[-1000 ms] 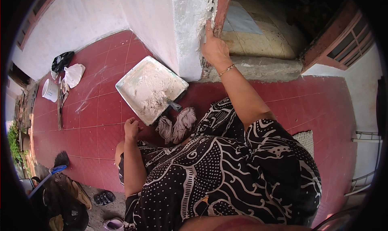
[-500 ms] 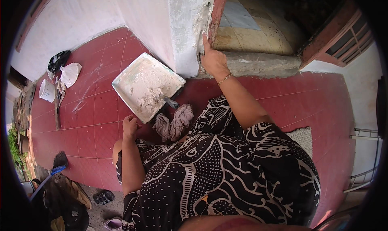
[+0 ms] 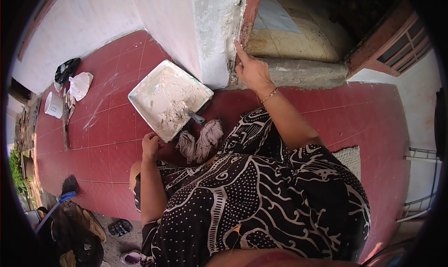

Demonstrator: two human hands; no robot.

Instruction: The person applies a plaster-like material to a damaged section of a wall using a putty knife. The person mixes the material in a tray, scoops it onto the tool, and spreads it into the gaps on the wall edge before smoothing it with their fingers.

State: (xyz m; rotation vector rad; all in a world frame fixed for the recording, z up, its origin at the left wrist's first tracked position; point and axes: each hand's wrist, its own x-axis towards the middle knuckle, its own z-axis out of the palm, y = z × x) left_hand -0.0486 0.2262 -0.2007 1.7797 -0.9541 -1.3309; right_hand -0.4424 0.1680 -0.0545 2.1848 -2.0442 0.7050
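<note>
My right hand (image 3: 255,73) points its index finger at the plastered edge of the wall (image 3: 232,43), the tip at the seam beside the worn red door frame (image 3: 249,19). Its other fingers curl loosely and nothing is in them. Over my knee rests my left hand (image 3: 150,146), fingers curled closed and no object visible in it, just left of the tray's near corner. A square white tray (image 3: 140,85) sits on the floor, holding whitish paste (image 3: 170,103). Partly sunk in the paste is a dark-handled tool (image 3: 197,118), its blade hidden. A crumpled greyish cloth (image 3: 201,141) lies against the tray.
Red floor tiles (image 3: 100,148) surround me. A rough concrete doorstep (image 3: 301,74) crosses the doorway. To the left are a white tub (image 3: 54,104), a white plastic bag (image 3: 81,86) and a black bag (image 3: 66,70). A blue-handled brush (image 3: 68,192) and footwear (image 3: 120,228) lie lower left.
My right hand has shifted slightly right and down, its thumb now further from the index finger, which stays at the wall's edge. My left hand, tray and cloth are practically unmoved.
</note>
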